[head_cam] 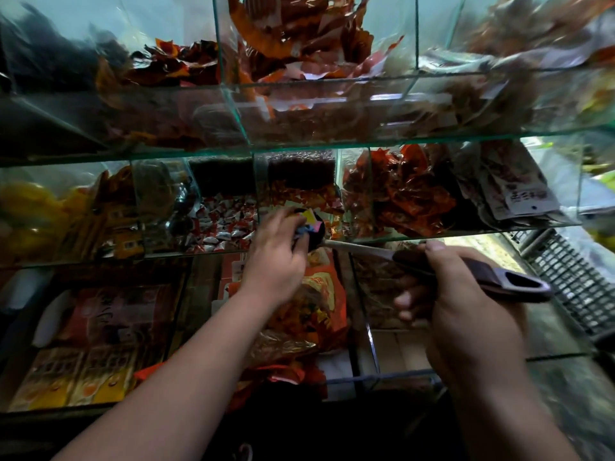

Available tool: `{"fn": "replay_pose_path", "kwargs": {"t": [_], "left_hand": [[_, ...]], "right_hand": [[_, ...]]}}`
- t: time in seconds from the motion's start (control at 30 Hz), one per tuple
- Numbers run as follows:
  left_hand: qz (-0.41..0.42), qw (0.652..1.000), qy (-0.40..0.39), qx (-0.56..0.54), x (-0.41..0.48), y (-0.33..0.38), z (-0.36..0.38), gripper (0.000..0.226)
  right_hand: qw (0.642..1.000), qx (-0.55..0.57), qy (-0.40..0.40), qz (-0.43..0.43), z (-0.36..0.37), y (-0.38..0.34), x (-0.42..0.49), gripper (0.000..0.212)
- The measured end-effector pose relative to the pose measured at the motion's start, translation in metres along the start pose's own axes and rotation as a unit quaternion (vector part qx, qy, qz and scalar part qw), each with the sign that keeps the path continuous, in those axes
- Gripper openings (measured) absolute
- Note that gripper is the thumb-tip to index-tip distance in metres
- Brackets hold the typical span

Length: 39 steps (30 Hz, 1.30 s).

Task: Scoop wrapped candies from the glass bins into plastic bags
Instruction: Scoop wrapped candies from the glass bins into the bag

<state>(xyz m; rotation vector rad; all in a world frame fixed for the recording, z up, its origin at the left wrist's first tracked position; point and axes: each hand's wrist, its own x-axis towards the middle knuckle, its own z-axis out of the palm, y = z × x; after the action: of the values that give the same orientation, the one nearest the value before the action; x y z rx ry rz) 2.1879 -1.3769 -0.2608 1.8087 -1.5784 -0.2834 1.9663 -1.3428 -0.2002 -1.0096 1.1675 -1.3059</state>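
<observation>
My right hand (466, 304) grips the dark handle of a long scoop (492, 276), whose metal shaft runs left to a black bowl (316, 232). Small yellow, pink and blue wrapped candies (311, 218) lie in that bowl. My left hand (278, 257) curls around the bowl and the candies, its fingertips hidden behind them. The bowl sits in front of a middle-shelf glass bin (299, 194) of orange wrapped candies. Just to its left is a bin of red-and-white wrapped candies (226, 224). No plastic bag is clearly visible.
Three tiers of glass bins fill the view, holding red, orange and brown packets. An orange packet bag (319, 307) lies in the lower bin under my left hand. A black plastic crate (572, 277) stands at the right, beside a patterned floor.
</observation>
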Motion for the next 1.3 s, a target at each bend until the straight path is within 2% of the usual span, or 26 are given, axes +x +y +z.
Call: {"fn": "replay_pose_path", "kwargs": {"t": [0.03,0.1,0.2,0.23,0.3,0.4,0.47,0.53,0.6,0.63,0.67,0.7,0.73,0.8,0.83,0.87,0.93,0.97,1.0,1.07,1.1,1.13,1.17,1.3], "left_hand": [[-0.005,1.0,-0.015,-0.007,0.014,-0.002,0.001,0.04],[-0.04,0.998,-0.039,-0.011,0.033,-0.007,0.004,0.046],[-0.086,0.995,-0.041,-0.022,0.039,-0.012,0.009,0.055],[-0.09,0.995,-0.029,-0.029,0.035,-0.012,0.01,0.057],[-0.096,0.993,0.002,-0.065,0.02,-0.013,0.011,0.057],[-0.106,0.986,0.038,-0.123,-0.01,-0.014,0.01,0.052],[-0.121,0.983,0.042,-0.132,-0.026,-0.014,0.008,0.049],[-0.124,0.98,0.039,-0.149,-0.035,-0.015,0.003,0.046],[-0.121,0.979,0.042,-0.161,-0.041,-0.015,-0.004,0.044],[-0.121,0.979,0.045,-0.16,-0.044,-0.015,-0.007,0.044],[-0.122,0.979,0.048,-0.157,-0.047,-0.016,-0.011,0.044],[-0.121,0.979,0.05,-0.155,-0.05,-0.015,-0.013,0.044],[-0.119,0.98,0.05,-0.155,-0.053,-0.015,-0.016,0.044],[-0.109,0.982,0.045,-0.15,-0.061,-0.014,-0.02,0.041],[-0.103,0.984,0.042,-0.14,-0.067,-0.015,-0.021,0.038],[-0.099,0.987,0.039,-0.121,-0.075,-0.017,-0.022,0.033],[-0.108,0.991,0.044,-0.065,-0.091,-0.024,-0.023,0.028],[-0.118,0.991,0.052,-0.036,-0.099,-0.029,-0.023,0.026],[-0.132,0.99,0.057,-0.01,-0.105,-0.035,-0.023,0.024],[-0.163,0.986,0.036,0.028,-0.114,-0.044,-0.019,0.022],[-0.178,0.983,0.013,0.036,-0.116,-0.047,-0.016,0.026],[-0.192,0.981,-0.009,0.031,-0.117,-0.049,-0.013,0.035],[-0.203,0.979,-0.025,0.018,-0.118,-0.05,-0.011,0.044],[-0.213,0.976,-0.044,-0.015,-0.113,-0.05,0.003,0.071]], "right_hand": [[1.0,-0.003,-0.001,0.001,0.006,0.002,0.004,0.038],[1.0,0.0,-0.015,-0.011,0.02,0.006,0.015,0.023],[0.991,-0.06,-0.054,-0.108,0.039,0.01,0.028,0.01],[0.979,-0.105,-0.078,-0.158,0.042,0.012,0.032,0.008],[0.929,-0.229,-0.126,-0.263,0.045,0.015,0.041,0.017],[0.856,-0.351,-0.173,-0.338,0.046,0.014,0.044,0.024],[0.839,-0.376,-0.158,-0.361,0.04,0.005,0.035,0.025],[0.844,-0.348,-0.133,-0.385,0.025,-0.005,0.023,0.024],[0.869,-0.319,-0.098,-0.365,0.011,-0.011,0.011,0.019],[0.898,-0.303,-0.088,-0.307,0.009,-0.017,0.009,0.015],[0.932,-0.266,-0.12,-0.214,0.004,-0.02,0.009,0.014],[0.947,-0.221,-0.196,-0.127,-0.001,-0.023,-0.001,0.021],[0.961,-0.172,-0.207,-0.061,-0.004,-0.026,-0.014,0.033],[0.972,-0.115,-0.204,0.036,0.001,-0.044,-0.031,0.051],[0.981,-0.093,-0.156,0.072,0.0,-0.049,-0.029,0.057],[0.984,-0.089,-0.119,0.093,-0.007,-0.047,-0.029,0.054],[0.978,-0.042,-0.174,0.109,-0.023,-0.04,-0.036,0.033],[0.972,-0.04,-0.192,0.128,-0.024,-0.04,-0.045,0.035],[0.972,-0.093,-0.183,0.114,-0.026,-0.034,-0.049,0.04],[0.957,-0.214,-0.194,-0.025,-0.018,-0.028,-0.052,0.035],[0.936,-0.271,-0.195,-0.114,-0.007,-0.023,-0.051,0.021],[0.902,-0.338,-0.21,-0.171,-0.004,-0.014,-0.053,0.015],[0.873,-0.394,-0.212,-0.191,-0.001,-0.001,-0.048,0.019],[0.812,-0.496,-0.262,-0.162,0.042,0.062,-0.021,0.026]]}}
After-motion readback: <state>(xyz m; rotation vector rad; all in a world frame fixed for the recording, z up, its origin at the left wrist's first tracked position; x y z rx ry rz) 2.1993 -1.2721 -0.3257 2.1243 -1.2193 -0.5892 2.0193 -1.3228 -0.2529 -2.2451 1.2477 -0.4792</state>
